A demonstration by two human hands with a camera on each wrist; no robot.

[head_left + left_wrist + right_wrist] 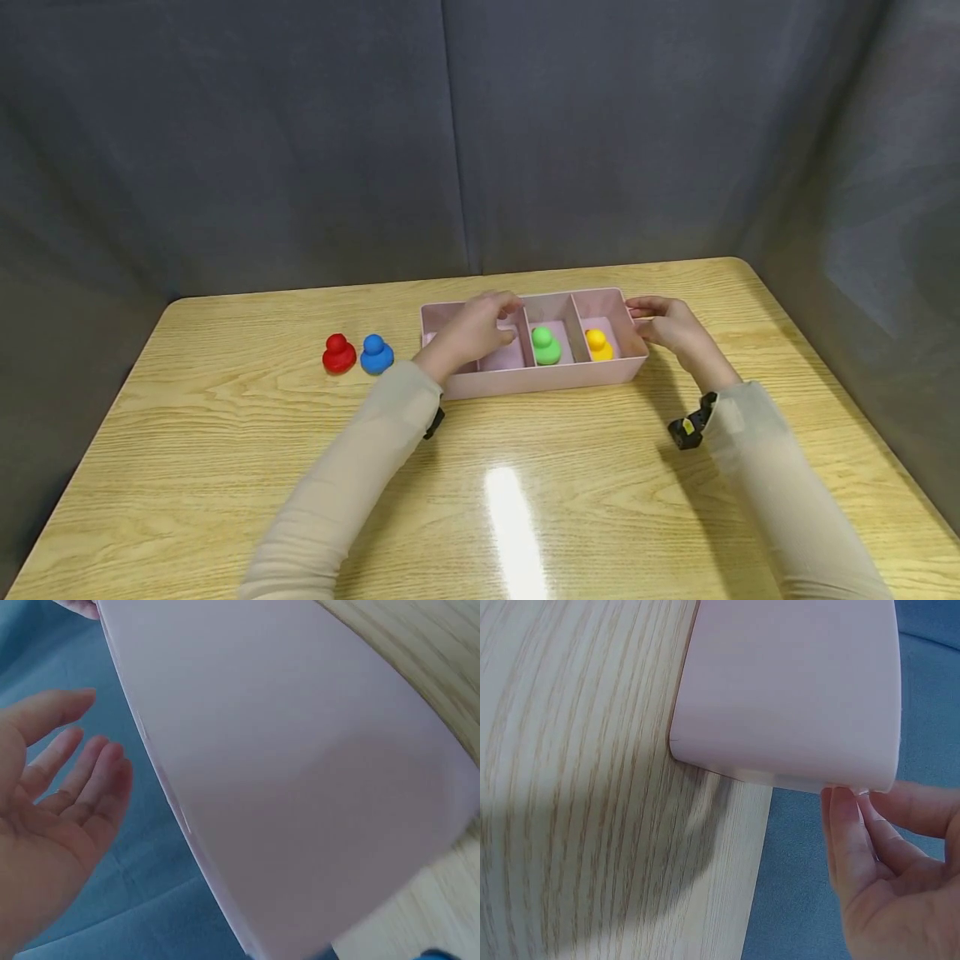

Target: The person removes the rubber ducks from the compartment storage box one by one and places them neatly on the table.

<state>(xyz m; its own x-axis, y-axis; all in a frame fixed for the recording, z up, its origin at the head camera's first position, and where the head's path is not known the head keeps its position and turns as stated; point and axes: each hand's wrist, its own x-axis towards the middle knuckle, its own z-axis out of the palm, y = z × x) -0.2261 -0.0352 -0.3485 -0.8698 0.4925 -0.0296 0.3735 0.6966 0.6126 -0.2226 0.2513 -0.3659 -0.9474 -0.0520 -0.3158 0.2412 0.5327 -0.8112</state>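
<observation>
My right hand (pixel 667 327) rests straight fingers (pixel 847 825) against the pink tray (pixel 551 379) end near the table's (pixel 225 467) far edge, steadying it; my left hand (pixel 472 332) hovers relaxed, open, over its left compartment.

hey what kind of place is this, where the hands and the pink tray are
Probably a staged tabletop recording booth, not a home: a bare wooden table, grey fabric backdrop on all sides, and a pink divided tray with coloured toy ducks.

tray's left compartment (pixel 495 354) behind left hand (pixel 472 333), forearms cut off
</observation>
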